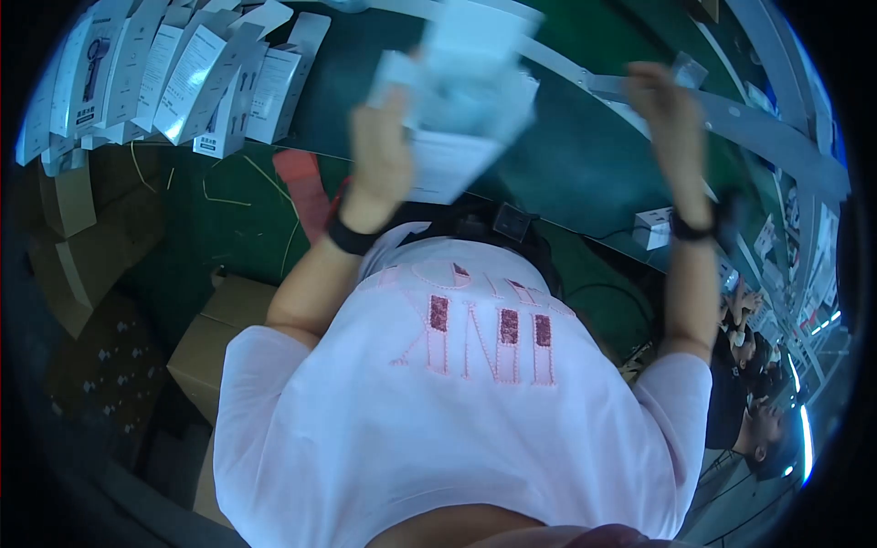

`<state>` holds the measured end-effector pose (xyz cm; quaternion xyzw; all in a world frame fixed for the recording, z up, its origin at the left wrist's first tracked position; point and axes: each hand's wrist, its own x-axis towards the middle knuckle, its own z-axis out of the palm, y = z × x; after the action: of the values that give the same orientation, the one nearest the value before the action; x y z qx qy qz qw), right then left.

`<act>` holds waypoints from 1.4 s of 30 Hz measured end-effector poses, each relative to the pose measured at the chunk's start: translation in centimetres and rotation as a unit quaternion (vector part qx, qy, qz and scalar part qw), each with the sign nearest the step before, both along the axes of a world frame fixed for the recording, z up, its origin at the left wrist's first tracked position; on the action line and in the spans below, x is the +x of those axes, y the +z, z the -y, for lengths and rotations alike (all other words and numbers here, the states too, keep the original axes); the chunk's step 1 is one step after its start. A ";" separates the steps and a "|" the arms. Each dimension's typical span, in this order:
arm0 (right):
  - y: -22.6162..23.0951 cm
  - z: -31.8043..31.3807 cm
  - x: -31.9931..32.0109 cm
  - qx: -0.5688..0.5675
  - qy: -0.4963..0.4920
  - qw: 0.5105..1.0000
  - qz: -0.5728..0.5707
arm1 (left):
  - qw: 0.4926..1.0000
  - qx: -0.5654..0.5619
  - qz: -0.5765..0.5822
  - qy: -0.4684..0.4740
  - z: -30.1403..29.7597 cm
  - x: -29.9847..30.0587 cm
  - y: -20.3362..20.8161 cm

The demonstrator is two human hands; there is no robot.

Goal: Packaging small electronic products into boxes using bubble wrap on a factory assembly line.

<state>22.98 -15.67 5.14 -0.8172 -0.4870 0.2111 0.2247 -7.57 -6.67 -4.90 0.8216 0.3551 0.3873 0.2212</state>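
Note:
My left hand (382,146) is closed on the side of a white carton (452,164), tilted above the green table. The carton's top flaps stand open, and something pale and blurred shows inside it. To the right, my right hand (665,114) is raised over the table edge, apart from the carton. Motion smears its fingers, which look bent, and I cannot make out anything in them. Dark bands circle both wrists.
Several white printed cartons (187,82) with raised flaps stand in a row at the far left. A small white box (652,228) sits near my right wrist. Brown cardboard boxes (219,333) lie below left. A metal rail (749,128) runs along the right. Other people (740,393) are at the right.

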 end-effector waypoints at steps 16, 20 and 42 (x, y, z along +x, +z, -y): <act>5.5 -2.9 -1.8 0.183 -0.097 0.919 -0.335 | 0.816 -0.519 0.196 -0.162 -1.9 2.3 5.7; 12.4 -2.9 -8.0 0.094 0.002 0.971 -0.218 | 0.819 -0.494 0.137 -0.258 -1.0 3.4 8.7; 2.6 6.8 -11.9 0.121 -0.173 0.785 -0.583 | 0.718 -0.462 0.261 -0.450 2.0 4.0 8.0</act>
<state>11.12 -22.42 7.71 -0.5750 -0.1354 0.5444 0.5956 -3.58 -8.66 3.10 0.5468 0.0064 0.2290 0.8053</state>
